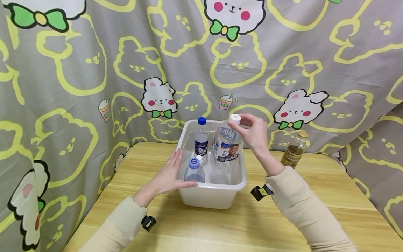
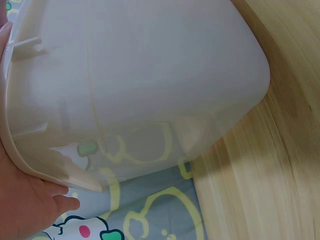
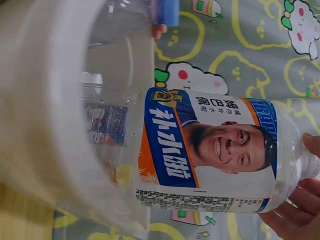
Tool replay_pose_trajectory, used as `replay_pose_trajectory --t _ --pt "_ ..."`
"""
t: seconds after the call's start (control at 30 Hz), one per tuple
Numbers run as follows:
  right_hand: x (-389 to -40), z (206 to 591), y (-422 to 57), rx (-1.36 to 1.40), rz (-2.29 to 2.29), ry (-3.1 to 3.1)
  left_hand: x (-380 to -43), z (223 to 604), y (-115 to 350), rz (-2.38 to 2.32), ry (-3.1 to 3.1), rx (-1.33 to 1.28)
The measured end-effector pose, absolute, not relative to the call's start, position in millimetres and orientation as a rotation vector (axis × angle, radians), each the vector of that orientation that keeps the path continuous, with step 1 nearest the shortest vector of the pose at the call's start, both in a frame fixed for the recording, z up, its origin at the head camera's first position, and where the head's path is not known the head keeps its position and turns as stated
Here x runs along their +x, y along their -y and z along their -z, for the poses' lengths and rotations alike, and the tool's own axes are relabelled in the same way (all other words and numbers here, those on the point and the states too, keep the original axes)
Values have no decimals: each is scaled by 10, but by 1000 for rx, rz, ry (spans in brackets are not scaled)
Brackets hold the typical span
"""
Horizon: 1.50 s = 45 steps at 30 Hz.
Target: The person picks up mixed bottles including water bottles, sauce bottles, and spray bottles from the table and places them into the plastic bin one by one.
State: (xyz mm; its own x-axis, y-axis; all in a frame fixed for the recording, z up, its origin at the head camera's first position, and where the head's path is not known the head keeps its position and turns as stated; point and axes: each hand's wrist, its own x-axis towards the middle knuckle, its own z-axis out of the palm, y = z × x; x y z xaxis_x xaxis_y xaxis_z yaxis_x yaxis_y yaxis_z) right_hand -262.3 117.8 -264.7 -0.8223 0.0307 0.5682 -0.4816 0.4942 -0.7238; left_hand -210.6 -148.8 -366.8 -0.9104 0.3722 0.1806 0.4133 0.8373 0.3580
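My right hand (image 1: 253, 133) pinches a large clear plastic bottle (image 3: 210, 150) by its neck, just under the white cap (image 1: 234, 119). The bottle has a printed blue, white and orange label, and its lower part is inside a white plastic bin (image 1: 206, 196). With fingers straight and thumb spread along the front edge, my left hand (image 1: 167, 175) rests on the bin's left rim. Inside the bin, a blue-capped bottle (image 1: 201, 143) stands at the back, and a bottle with a light blue cap (image 1: 194, 170) sits close by the left thumb. A small white cap (image 1: 199, 159) shows between them.
A bottle of yellowish liquid with a gold cap (image 1: 294, 149) stands on the wooden table (image 1: 201, 231), right of the bin, behind my right forearm. A grey patterned curtain (image 1: 195, 70) hangs behind the table and at both sides.
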Motion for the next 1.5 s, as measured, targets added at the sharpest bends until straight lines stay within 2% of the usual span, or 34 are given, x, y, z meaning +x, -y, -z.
replay_pose_trajectory --t 0.97,1.5 --pt "-2889 3149 -1045 323 -1297 2222 -2115 3672 1486 597 2900 -627" --pt "-2986 3266 -996 301 -1334 2249 -2111 3667 1483 578 2921 -617"
